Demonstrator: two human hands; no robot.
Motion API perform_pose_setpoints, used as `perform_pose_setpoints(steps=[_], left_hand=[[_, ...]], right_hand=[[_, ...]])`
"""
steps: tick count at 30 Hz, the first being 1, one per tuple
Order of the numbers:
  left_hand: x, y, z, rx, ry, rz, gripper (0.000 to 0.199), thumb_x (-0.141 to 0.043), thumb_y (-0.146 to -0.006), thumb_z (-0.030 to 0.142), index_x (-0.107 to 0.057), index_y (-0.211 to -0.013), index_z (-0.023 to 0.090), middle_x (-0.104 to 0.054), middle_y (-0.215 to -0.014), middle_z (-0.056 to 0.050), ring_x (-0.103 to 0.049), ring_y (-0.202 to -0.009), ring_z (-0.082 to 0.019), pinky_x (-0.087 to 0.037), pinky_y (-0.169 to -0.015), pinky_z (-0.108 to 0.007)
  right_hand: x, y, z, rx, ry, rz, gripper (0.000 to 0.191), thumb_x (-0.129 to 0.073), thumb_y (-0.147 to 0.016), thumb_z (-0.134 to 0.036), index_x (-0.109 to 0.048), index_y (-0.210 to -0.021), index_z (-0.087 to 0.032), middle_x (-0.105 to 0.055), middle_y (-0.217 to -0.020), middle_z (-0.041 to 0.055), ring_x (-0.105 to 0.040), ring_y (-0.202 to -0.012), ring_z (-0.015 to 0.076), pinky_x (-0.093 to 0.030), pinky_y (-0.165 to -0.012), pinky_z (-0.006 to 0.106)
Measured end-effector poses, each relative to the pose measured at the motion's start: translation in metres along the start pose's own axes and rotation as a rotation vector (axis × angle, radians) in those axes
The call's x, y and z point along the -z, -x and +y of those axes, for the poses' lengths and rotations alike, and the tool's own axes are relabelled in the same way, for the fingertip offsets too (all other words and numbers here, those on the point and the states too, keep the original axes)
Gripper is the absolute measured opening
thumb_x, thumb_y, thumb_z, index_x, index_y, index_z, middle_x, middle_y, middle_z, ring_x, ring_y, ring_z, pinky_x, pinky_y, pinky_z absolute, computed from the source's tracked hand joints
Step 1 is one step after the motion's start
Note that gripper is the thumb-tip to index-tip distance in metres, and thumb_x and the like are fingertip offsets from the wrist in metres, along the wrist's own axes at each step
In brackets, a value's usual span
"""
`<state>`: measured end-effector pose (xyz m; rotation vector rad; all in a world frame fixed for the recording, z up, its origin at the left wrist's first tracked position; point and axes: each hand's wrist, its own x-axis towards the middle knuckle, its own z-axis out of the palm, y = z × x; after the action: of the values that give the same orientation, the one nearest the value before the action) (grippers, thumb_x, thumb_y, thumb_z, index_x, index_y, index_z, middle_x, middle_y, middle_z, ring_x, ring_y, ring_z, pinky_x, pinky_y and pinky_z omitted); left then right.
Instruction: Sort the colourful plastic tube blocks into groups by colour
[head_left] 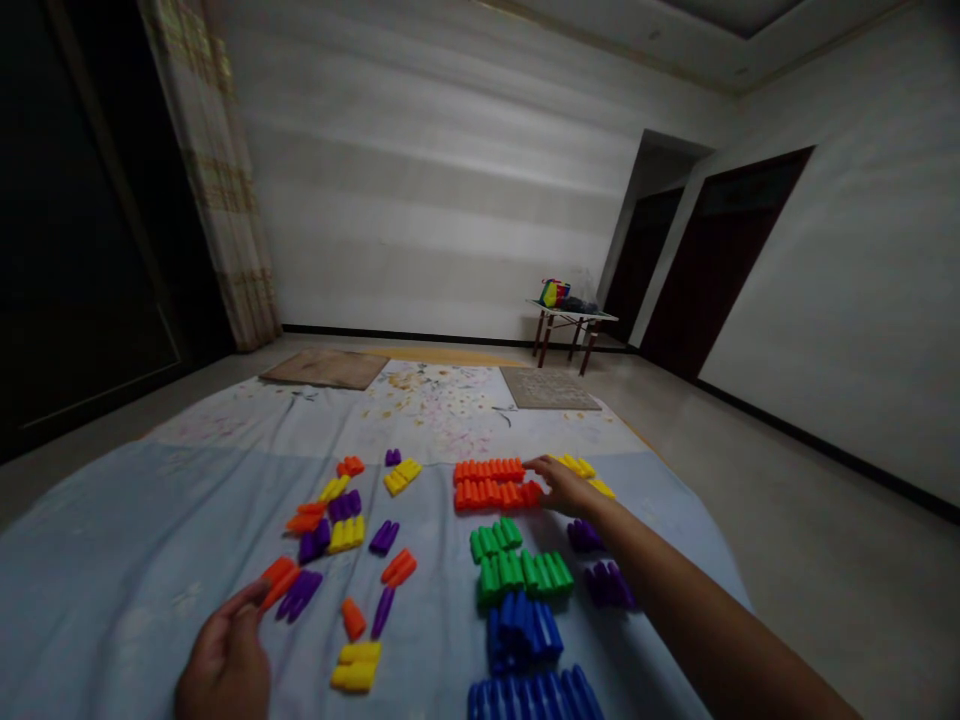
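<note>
My left hand, at the lower left, pinches an orange piece beside a purple cluster. My right hand reaches to the right end of two orange rows; its fingers curve round the end pieces. Nearer to me lie green pieces, then a blue pile and a blue row. Mixed orange, purple and yellow pieces are scattered on the left half of the cloth. Purple pieces sit partly behind my right forearm.
A blue and floral cloth covers the surface. Two flat mats, one brown and one grey, lie at its far edge. Yellow pieces lie beyond my right hand. A small table stands near the far wall.
</note>
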<state>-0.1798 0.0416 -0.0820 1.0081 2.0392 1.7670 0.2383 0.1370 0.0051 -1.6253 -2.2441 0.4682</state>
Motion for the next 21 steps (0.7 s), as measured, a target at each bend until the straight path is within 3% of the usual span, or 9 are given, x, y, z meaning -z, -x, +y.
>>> perform_pose_setpoints(steps=[5,10,13,18,21], left_hand=[[0.002,0.009,0.020,0.085,0.062,-0.038,0.035,-0.042,-0.072,0.040,-0.061,-0.092,0.017,-0.065,-0.095,-0.008,-0.058,-0.093,-0.024,-0.044,-0.088,-0.040],[0.001,0.010,0.018,0.084,0.116,-0.047,0.038,-0.041,-0.074,0.042,-0.059,-0.096,0.017,-0.064,-0.099,-0.008,-0.058,-0.095,-0.024,-0.043,-0.090,-0.040],[0.002,0.013,0.023,0.105,0.131,-0.047,0.038,-0.041,-0.074,0.041,-0.059,-0.096,0.017,-0.064,-0.100,-0.008,-0.058,-0.096,-0.023,-0.043,-0.090,-0.039],[0.003,0.014,0.025,0.101,0.142,-0.042,0.036,-0.040,-0.074,0.039,-0.059,-0.095,0.016,-0.064,-0.100,-0.008,-0.058,-0.097,-0.023,-0.044,-0.090,-0.039],[0.001,0.011,0.018,0.097,0.154,-0.038,0.037,-0.041,-0.074,0.040,-0.059,-0.095,0.017,-0.064,-0.099,-0.008,-0.058,-0.095,-0.024,-0.043,-0.090,-0.040]], right_hand=[[-0.007,0.002,-0.047,0.149,-0.054,0.036,0.046,-0.053,-0.073,-0.010,-0.056,-0.118,-0.018,-0.056,-0.118,0.0099,-0.054,-0.106,0.0189,-0.043,-0.091,0.032],[-0.031,-0.002,-0.125,0.307,-0.055,-0.161,0.040,-0.054,-0.076,-0.015,-0.059,-0.115,-0.020,-0.063,-0.107,0.0063,-0.060,-0.092,0.0163,-0.046,-0.081,0.028],[-0.052,-0.008,-0.162,0.418,0.034,-0.255,0.043,-0.055,-0.074,-0.014,-0.059,-0.116,-0.020,-0.062,-0.109,0.0073,-0.059,-0.095,0.0182,-0.046,-0.081,0.029],[-0.092,-0.022,-0.182,0.602,0.266,-0.330,0.036,-0.057,-0.071,-0.015,-0.063,-0.106,-0.017,-0.063,-0.104,0.0095,-0.057,-0.098,0.0223,-0.044,-0.083,0.033],[-0.102,-0.024,-0.182,0.549,0.349,-0.315,0.026,-0.055,-0.074,-0.021,-0.065,-0.098,-0.018,-0.064,-0.095,0.0093,-0.058,-0.092,0.0232,-0.046,-0.076,0.033]])
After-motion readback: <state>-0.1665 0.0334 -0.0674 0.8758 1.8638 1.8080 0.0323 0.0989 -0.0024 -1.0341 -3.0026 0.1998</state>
